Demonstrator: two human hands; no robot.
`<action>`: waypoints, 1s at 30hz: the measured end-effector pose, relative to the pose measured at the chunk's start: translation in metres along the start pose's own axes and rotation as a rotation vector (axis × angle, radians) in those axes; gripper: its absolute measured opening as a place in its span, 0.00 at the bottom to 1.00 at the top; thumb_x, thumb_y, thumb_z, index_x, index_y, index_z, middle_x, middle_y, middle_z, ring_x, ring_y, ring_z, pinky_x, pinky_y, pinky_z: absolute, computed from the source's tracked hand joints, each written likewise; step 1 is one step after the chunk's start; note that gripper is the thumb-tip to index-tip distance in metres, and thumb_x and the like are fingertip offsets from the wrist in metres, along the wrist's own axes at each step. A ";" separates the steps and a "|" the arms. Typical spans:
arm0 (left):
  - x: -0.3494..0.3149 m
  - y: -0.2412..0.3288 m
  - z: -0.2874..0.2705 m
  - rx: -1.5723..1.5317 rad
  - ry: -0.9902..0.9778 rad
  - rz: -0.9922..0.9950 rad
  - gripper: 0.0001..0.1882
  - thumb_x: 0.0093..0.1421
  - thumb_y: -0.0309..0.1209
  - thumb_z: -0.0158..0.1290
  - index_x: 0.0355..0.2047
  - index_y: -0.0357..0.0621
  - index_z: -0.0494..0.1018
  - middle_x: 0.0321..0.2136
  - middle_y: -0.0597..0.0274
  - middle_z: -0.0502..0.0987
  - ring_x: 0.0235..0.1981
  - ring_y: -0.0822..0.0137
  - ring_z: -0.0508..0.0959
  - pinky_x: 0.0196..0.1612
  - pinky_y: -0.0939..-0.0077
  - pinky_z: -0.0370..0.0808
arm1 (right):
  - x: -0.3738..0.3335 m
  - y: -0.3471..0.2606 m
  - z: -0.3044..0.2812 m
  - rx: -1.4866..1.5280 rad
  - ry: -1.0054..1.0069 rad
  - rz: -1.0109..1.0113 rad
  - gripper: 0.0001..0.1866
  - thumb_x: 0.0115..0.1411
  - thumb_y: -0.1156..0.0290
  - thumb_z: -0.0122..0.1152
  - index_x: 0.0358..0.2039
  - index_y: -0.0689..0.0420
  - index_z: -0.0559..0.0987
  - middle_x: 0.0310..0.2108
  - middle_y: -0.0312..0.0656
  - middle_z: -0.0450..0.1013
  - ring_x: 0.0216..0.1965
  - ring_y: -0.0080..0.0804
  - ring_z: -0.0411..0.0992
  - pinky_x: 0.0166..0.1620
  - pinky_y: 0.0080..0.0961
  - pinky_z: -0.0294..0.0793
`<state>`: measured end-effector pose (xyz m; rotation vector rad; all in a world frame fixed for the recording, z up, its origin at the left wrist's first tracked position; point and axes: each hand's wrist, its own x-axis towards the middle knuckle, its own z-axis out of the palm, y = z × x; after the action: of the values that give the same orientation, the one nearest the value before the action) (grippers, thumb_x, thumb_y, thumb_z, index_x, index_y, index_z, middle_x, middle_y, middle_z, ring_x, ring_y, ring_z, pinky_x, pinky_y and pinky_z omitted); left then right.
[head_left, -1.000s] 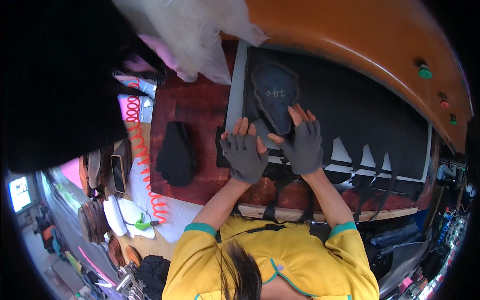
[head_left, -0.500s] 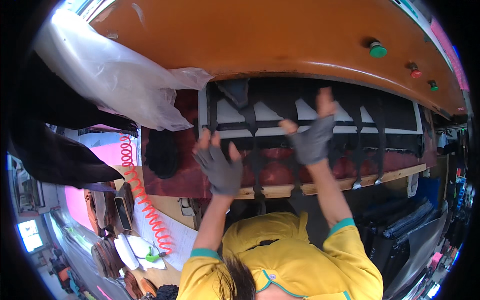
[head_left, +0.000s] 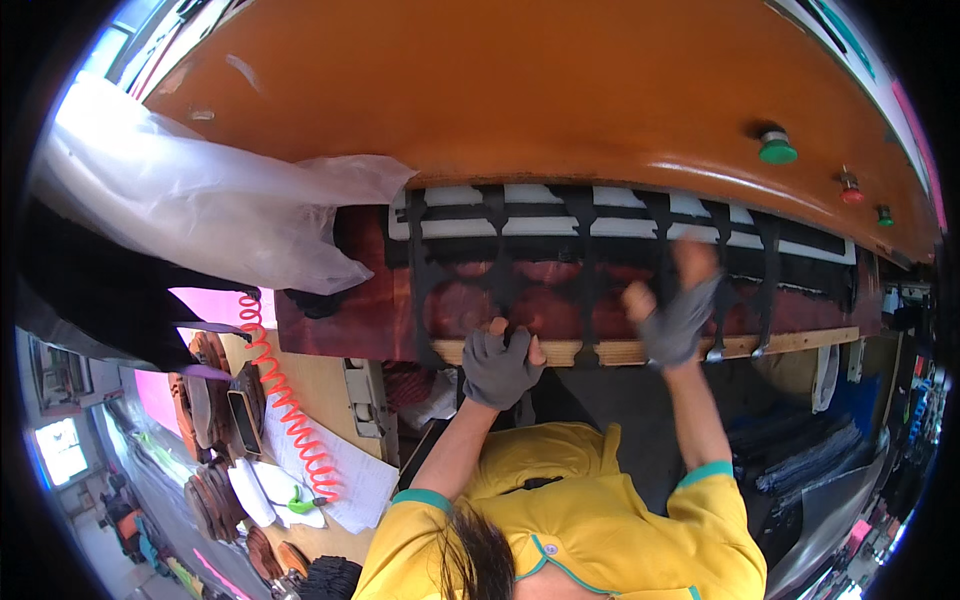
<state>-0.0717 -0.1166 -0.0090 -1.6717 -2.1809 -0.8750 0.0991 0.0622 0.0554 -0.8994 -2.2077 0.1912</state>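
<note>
My left hand (head_left: 500, 365), in a grey fingerless glove, is closed at the front wooden rail (head_left: 567, 353). Its fingers are curled on a strip of the black cut-out sheet (head_left: 588, 270). This sheet is a web of black strips with open gaps, lying over a white board (head_left: 540, 226) and hanging down across the dark red bed (head_left: 630, 300). To the right, my right hand (head_left: 685, 315), in a matching glove, is raised over the bed. It is blurred, with thumb and fingers apart and nothing visible in it.
An orange machine housing (head_left: 520, 100) spans the far side, with a green button (head_left: 777, 148) and a red button (head_left: 851, 188). Clear plastic film (head_left: 210, 190) drapes at the left. A red coiled hose (head_left: 285, 400) hangs above a side table (head_left: 330, 375) bearing shoe-shaped pieces.
My left hand has come down and right from above the bed and closed on a strip at the rail. My right hand has moved right and nearer. The black sheet has shifted on the board.
</note>
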 end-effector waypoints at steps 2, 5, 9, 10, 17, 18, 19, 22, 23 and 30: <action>0.000 -0.001 0.001 0.033 0.010 0.031 0.09 0.55 0.38 0.56 0.30 0.46 0.74 0.39 0.55 0.68 0.33 0.52 0.71 0.37 0.58 0.70 | -0.039 -0.021 0.008 0.026 -0.218 -0.180 0.28 0.52 0.56 0.68 0.50 0.54 0.72 0.48 0.44 0.68 0.46 0.48 0.69 0.50 0.44 0.67; 0.003 -0.001 0.002 0.061 0.002 0.060 0.09 0.56 0.39 0.54 0.29 0.47 0.73 0.39 0.55 0.67 0.31 0.55 0.71 0.35 0.60 0.70 | -0.060 -0.036 0.018 0.097 -0.379 -0.210 0.17 0.54 0.57 0.65 0.41 0.51 0.76 0.41 0.40 0.68 0.39 0.42 0.70 0.42 0.39 0.71; 0.006 0.001 0.000 0.063 -0.033 0.049 0.10 0.56 0.39 0.55 0.27 0.47 0.73 0.39 0.55 0.69 0.32 0.53 0.72 0.34 0.59 0.70 | -0.060 -0.043 0.027 0.114 -0.370 -0.107 0.11 0.55 0.59 0.65 0.31 0.51 0.77 0.38 0.39 0.67 0.35 0.39 0.71 0.36 0.36 0.72; 0.007 0.002 0.000 0.056 -0.040 0.031 0.10 0.56 0.39 0.55 0.27 0.47 0.74 0.39 0.55 0.70 0.32 0.52 0.72 0.34 0.59 0.70 | -0.060 -0.044 0.028 0.111 -0.363 -0.073 0.11 0.55 0.59 0.65 0.29 0.52 0.77 0.37 0.39 0.68 0.34 0.39 0.71 0.36 0.36 0.72; 0.003 0.010 -0.007 -0.121 -0.077 -0.181 0.10 0.57 0.36 0.58 0.27 0.44 0.74 0.36 0.52 0.69 0.35 0.51 0.72 0.36 0.59 0.70 | -0.072 -0.059 0.031 0.048 -0.213 0.013 0.11 0.54 0.63 0.67 0.25 0.55 0.76 0.34 0.40 0.69 0.32 0.42 0.70 0.35 0.37 0.70; 0.000 0.012 -0.011 -0.130 -0.103 -0.182 0.10 0.57 0.36 0.58 0.26 0.44 0.74 0.35 0.52 0.69 0.35 0.51 0.72 0.36 0.59 0.70 | -0.074 -0.062 0.028 0.043 -0.207 0.017 0.11 0.54 0.63 0.67 0.25 0.55 0.76 0.34 0.40 0.69 0.33 0.42 0.70 0.36 0.37 0.70; -0.004 0.014 -0.016 -0.140 -0.108 -0.181 0.10 0.57 0.36 0.58 0.26 0.44 0.74 0.35 0.52 0.69 0.35 0.51 0.72 0.37 0.59 0.70 | -0.077 -0.064 0.024 0.030 -0.220 0.053 0.11 0.53 0.63 0.67 0.25 0.55 0.77 0.34 0.40 0.69 0.34 0.42 0.70 0.37 0.37 0.70; -0.017 0.023 -0.035 -0.160 -0.132 -0.179 0.10 0.57 0.36 0.59 0.26 0.44 0.74 0.34 0.53 0.69 0.34 0.51 0.71 0.38 0.58 0.70 | -0.088 -0.076 0.005 0.084 -0.291 0.064 0.10 0.53 0.64 0.67 0.25 0.55 0.77 0.34 0.40 0.69 0.36 0.42 0.69 0.39 0.40 0.69; -0.021 0.027 -0.042 -0.165 -0.154 -0.171 0.10 0.57 0.36 0.59 0.26 0.44 0.74 0.34 0.53 0.68 0.34 0.51 0.71 0.39 0.58 0.69 | -0.092 -0.081 -0.003 0.064 -0.326 0.037 0.09 0.53 0.64 0.67 0.26 0.55 0.78 0.35 0.40 0.69 0.36 0.43 0.68 0.40 0.40 0.68; 0.029 0.000 -0.048 0.156 0.167 -0.241 0.32 0.51 0.42 0.65 0.49 0.35 0.68 0.46 0.43 0.71 0.48 0.41 0.70 0.51 0.51 0.67 | -0.036 -0.099 0.008 0.171 -0.181 -0.134 0.21 0.51 0.62 0.68 0.44 0.54 0.74 0.46 0.44 0.68 0.43 0.48 0.67 0.46 0.45 0.65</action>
<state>-0.0882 -0.1221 0.0443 -1.2372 -2.2982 -0.8445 0.0573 -0.0343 0.0672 -0.6600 -2.3670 0.4048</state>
